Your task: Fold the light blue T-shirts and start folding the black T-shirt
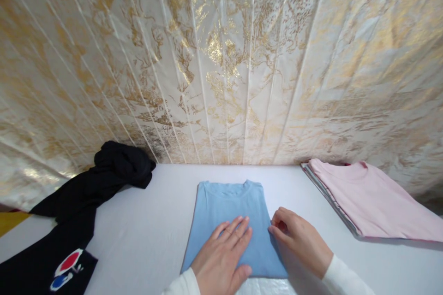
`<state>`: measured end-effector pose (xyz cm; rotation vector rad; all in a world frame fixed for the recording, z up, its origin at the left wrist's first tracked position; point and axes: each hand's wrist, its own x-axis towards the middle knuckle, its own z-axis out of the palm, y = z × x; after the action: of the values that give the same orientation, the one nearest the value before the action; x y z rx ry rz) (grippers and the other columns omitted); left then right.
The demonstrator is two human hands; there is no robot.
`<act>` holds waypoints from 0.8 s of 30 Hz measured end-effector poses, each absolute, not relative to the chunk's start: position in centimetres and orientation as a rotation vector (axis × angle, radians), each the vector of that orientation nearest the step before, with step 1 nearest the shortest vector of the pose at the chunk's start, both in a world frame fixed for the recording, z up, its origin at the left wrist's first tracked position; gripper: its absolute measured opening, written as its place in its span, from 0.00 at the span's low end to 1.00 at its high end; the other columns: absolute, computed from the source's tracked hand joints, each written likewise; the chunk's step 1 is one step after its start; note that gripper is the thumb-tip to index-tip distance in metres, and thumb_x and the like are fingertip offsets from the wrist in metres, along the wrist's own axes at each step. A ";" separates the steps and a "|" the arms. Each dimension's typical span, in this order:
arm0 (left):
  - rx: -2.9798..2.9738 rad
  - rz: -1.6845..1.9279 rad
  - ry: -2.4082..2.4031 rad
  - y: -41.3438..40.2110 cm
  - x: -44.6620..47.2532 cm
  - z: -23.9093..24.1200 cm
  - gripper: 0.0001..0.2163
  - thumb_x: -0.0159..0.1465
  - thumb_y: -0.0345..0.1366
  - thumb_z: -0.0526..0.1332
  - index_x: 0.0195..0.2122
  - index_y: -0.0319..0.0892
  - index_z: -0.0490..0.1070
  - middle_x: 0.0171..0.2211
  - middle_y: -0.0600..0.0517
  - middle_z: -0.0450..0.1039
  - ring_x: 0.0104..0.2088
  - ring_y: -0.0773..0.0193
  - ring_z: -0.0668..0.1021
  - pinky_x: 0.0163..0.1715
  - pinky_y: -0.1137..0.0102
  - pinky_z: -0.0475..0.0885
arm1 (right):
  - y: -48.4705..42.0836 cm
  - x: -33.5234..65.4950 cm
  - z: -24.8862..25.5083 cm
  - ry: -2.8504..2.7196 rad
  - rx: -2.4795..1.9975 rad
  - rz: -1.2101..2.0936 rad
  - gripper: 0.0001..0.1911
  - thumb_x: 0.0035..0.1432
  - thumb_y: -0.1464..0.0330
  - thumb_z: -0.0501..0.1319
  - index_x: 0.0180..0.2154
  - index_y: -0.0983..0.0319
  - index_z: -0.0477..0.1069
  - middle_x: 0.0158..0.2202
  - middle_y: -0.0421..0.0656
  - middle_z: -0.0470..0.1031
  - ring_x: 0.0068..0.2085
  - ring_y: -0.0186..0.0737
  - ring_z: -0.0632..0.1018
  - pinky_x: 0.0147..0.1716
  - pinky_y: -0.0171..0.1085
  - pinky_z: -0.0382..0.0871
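Note:
A light blue T-shirt (224, 207), folded into a neat panel with its neckline at the far end, lies on the white table in front of me. My left hand (224, 253) rests flat on the middle of the shirt, fingers stretched out. At the shirt's right edge, my right hand (297, 235) is closed, thumb and forefinger pinching the fabric there. Its other fingers are curled in.
A stack of folded shirts with a pink T-shirt (377, 203) on top lies at the right. Crumpled black clothing (79, 193) with a red and blue print spreads over the left side. Behind the white table (138, 235) hangs a gold-patterned covering (214, 78).

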<state>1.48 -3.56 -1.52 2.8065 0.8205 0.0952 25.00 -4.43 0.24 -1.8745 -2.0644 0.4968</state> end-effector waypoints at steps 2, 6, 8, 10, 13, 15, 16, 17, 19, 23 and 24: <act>2.785 0.081 0.811 -3.5 1.4 -1.8 0.30 0.68 0.44 0.50 0.67 0.43 0.38 0.67 0.47 0.33 0.66 0.54 0.45 0.62 0.54 0.50 | -4.4 25.3 0.1 -2.067 -1.881 0.488 0.07 0.56 0.66 0.51 0.27 0.59 0.63 0.29 0.42 0.70 0.33 0.41 0.73 0.34 0.38 0.63; 2.776 0.139 0.800 -3.7 1.4 -2.0 0.29 0.69 0.46 0.48 0.67 0.44 0.38 0.67 0.47 0.35 0.66 0.55 0.45 0.62 0.55 0.50 | -4.4 25.9 -0.2 -2.094 -1.863 0.404 0.07 0.56 0.67 0.52 0.26 0.58 0.63 0.28 0.41 0.70 0.33 0.42 0.73 0.34 0.40 0.65; 2.776 0.173 0.786 -3.7 1.3 -1.8 0.28 0.69 0.46 0.47 0.67 0.43 0.39 0.67 0.47 0.36 0.66 0.55 0.47 0.62 0.56 0.51 | -4.5 25.9 0.0 -2.110 -1.794 0.340 0.06 0.57 0.67 0.52 0.28 0.58 0.64 0.29 0.41 0.71 0.34 0.42 0.74 0.35 0.41 0.67; 2.785 0.207 0.803 -3.4 1.2 -1.7 0.28 0.70 0.46 0.47 0.67 0.43 0.39 0.67 0.47 0.38 0.66 0.55 0.48 0.61 0.57 0.53 | -4.7 25.4 0.2 -2.123 -1.690 0.286 0.06 0.58 0.67 0.52 0.34 0.58 0.67 0.34 0.43 0.73 0.38 0.43 0.75 0.38 0.41 0.69; 2.808 0.251 0.928 -2.9 0.9 -1.6 0.28 0.70 0.46 0.46 0.67 0.42 0.38 0.67 0.48 0.38 0.66 0.57 0.48 0.61 0.57 0.54 | -4.9 23.6 -0.2 -2.177 -1.536 0.165 0.14 0.61 0.66 0.51 0.47 0.60 0.67 0.50 0.49 0.72 0.50 0.45 0.73 0.48 0.43 0.69; 2.816 0.274 1.052 -2.4 0.5 -1.7 0.27 0.70 0.45 0.46 0.67 0.43 0.39 0.67 0.49 0.39 0.66 0.58 0.48 0.62 0.57 0.53 | -5.0 22.2 -1.1 -2.258 -1.459 0.059 0.22 0.62 0.63 0.52 0.57 0.62 0.61 0.60 0.51 0.63 0.59 0.47 0.66 0.54 0.45 0.65; 2.817 0.281 1.110 -2.2 0.3 -1.8 0.27 0.70 0.45 0.47 0.67 0.43 0.40 0.67 0.49 0.40 0.66 0.58 0.48 0.62 0.58 0.53 | -5.0 21.5 -1.7 -2.307 -1.427 0.015 0.26 0.62 0.62 0.52 0.60 0.63 0.58 0.63 0.51 0.58 0.62 0.48 0.61 0.56 0.47 0.63; 2.817 0.284 1.156 -2.0 0.0 -1.9 0.27 0.70 0.44 0.47 0.67 0.43 0.40 0.67 0.49 0.40 0.66 0.59 0.48 0.62 0.58 0.53 | -5.0 20.9 -2.2 -2.356 -1.403 -0.014 0.29 0.63 0.59 0.52 0.62 0.63 0.55 0.64 0.51 0.55 0.64 0.50 0.58 0.57 0.48 0.62; 2.817 0.283 1.215 -1.8 -0.3 -2.0 0.28 0.70 0.45 0.48 0.67 0.43 0.40 0.67 0.48 0.39 0.66 0.58 0.47 0.62 0.58 0.52 | -4.9 20.2 -3.2 -2.433 -1.391 -0.038 0.33 0.63 0.56 0.51 0.64 0.64 0.51 0.65 0.51 0.51 0.65 0.52 0.54 0.57 0.51 0.61; 2.799 0.297 1.270 -2.0 -0.4 -2.3 0.28 0.69 0.47 0.48 0.67 0.44 0.40 0.68 0.48 0.37 0.66 0.56 0.45 0.62 0.57 0.52 | -4.9 19.9 -4.1 -2.468 -1.441 -0.060 0.34 0.63 0.53 0.49 0.64 0.63 0.49 0.66 0.49 0.48 0.65 0.53 0.52 0.58 0.54 0.59; 2.796 0.302 1.269 -2.0 -0.4 -2.3 0.28 0.69 0.47 0.48 0.67 0.45 0.41 0.67 0.48 0.38 0.66 0.55 0.45 0.61 0.56 0.52 | -4.9 19.9 -4.1 -2.465 -1.445 -0.059 0.34 0.63 0.53 0.49 0.64 0.62 0.49 0.66 0.49 0.47 0.65 0.53 0.52 0.58 0.54 0.59</act>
<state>-0.43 -2.02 -2.29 2.7961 1.2695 0.3025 19.92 -4.91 -4.10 -1.4445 -2.4652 -0.0590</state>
